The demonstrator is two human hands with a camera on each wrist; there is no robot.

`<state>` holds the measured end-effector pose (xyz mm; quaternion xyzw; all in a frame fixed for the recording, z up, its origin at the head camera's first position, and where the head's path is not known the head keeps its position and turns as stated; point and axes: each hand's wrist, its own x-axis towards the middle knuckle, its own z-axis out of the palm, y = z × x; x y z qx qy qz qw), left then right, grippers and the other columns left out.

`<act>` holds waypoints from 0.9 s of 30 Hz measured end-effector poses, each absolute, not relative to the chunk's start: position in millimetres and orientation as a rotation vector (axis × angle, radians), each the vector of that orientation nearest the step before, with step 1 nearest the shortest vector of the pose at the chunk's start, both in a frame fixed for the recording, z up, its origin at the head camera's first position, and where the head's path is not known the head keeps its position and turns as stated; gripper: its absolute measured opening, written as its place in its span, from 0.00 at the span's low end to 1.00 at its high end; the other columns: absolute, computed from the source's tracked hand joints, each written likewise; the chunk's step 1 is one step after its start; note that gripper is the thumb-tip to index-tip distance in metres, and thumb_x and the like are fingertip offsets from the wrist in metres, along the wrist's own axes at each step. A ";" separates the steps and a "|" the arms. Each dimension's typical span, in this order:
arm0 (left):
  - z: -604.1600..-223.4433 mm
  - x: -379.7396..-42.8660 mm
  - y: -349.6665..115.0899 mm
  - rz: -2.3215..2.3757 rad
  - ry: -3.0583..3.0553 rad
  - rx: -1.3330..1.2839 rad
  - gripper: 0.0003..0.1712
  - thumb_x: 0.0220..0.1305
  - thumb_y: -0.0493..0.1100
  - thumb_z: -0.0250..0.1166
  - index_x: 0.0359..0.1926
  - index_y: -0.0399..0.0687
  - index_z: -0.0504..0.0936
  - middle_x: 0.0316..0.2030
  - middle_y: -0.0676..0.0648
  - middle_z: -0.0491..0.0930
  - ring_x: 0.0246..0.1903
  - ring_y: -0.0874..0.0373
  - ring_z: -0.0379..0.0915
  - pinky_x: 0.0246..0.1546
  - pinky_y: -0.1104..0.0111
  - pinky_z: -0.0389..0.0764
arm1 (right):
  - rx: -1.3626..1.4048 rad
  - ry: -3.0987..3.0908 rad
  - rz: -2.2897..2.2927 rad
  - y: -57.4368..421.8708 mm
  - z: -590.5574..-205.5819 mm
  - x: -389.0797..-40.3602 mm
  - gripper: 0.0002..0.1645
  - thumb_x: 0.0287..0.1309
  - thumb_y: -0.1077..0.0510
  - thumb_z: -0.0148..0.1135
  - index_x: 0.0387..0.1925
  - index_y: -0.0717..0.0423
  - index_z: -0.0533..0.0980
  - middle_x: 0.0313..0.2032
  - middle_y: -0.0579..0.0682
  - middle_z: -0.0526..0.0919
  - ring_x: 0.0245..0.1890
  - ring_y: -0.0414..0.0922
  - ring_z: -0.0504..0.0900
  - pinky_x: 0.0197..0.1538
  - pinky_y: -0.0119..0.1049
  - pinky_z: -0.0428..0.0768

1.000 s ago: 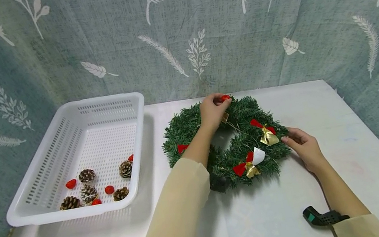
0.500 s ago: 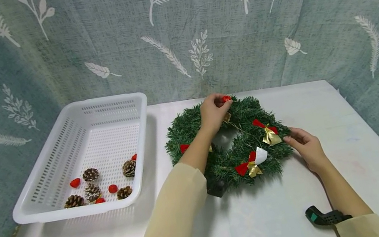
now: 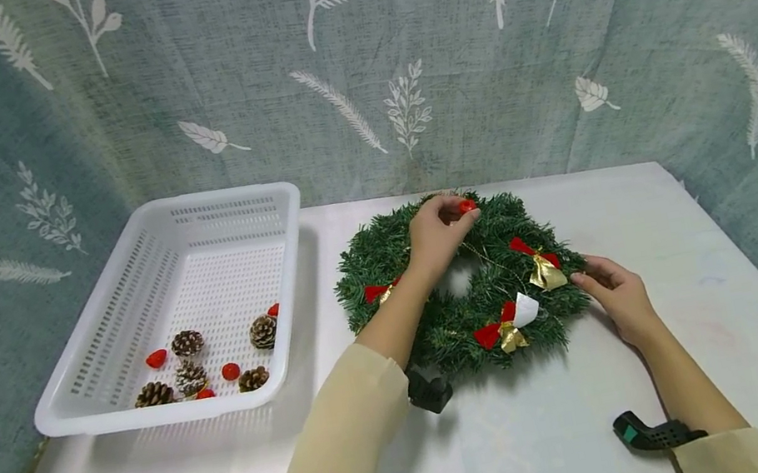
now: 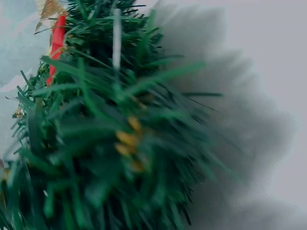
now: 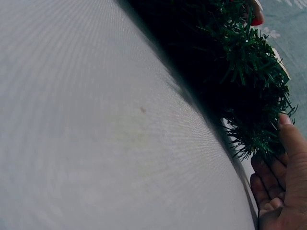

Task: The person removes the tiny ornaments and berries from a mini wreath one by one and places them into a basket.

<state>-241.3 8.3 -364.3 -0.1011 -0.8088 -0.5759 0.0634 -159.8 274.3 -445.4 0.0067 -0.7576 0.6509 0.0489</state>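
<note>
A green wreath [image 3: 370, 251] lies on the white table, trimmed with red-and-gold bows [image 3: 543, 267]. Over its far side my left hand [image 3: 436, 236] pinches a small round red ornament [image 3: 468, 206] between thumb and fingers, close above the greenery. My right hand [image 3: 616, 296] grips the wreath's right edge, thumb on top and fingers curled beneath, as the right wrist view also shows with the hand [image 5: 283, 177] at the outer needles. Dark green needles [image 4: 110, 129] fill much of the left wrist view, where the left hand does not show.
To the left stands a white slotted plastic basket [image 3: 295, 277] holding several pine cones [image 3: 191, 378] and small red ornaments [image 3: 230, 372]. Behind the table [image 3: 508, 450] hangs a grey-green curtain [image 3: 468, 136] with white leaf prints.
My left hand, with the red ornament, has come slightly down and toward me over the wreath. The right hand keeps its hold at the edge. The head view has shifted slightly.
</note>
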 end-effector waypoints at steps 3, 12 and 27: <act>-363.7 -238.2 5.9 -1.732 -2.454 -0.322 0.16 0.59 0.48 0.67 0.46 0.46 0.80 0.39 0.49 0.79 0.38 0.59 0.76 0.38 0.72 0.77 | 0.021 -2.314 1.972 274.1 -445.5 -159.6 0.11 0.61 0.60 0.61 0.43 0.40 0.76 0.37 0.32 0.79 0.39 0.30 0.75 0.43 0.16 0.75; -360.1 -228.8 -2.8 -1.661 -2.514 -0.365 0.16 0.60 0.47 0.66 0.46 0.44 0.79 0.40 0.48 0.78 0.40 0.58 0.76 0.40 0.72 0.77 | 0.038 -2.283 2.008 271.9 -444.4 -159.9 0.13 0.61 0.61 0.61 0.42 0.39 0.76 0.36 0.32 0.79 0.39 0.29 0.75 0.43 0.16 0.75; -366.7 -212.1 -16.7 -1.671 -2.538 -0.360 0.17 0.60 0.47 0.66 0.48 0.43 0.79 0.42 0.47 0.78 0.40 0.56 0.75 0.37 0.72 0.76 | -0.003 -2.316 1.969 273.5 -446.9 -157.4 0.14 0.61 0.61 0.61 0.41 0.36 0.76 0.35 0.31 0.78 0.38 0.29 0.74 0.40 0.16 0.75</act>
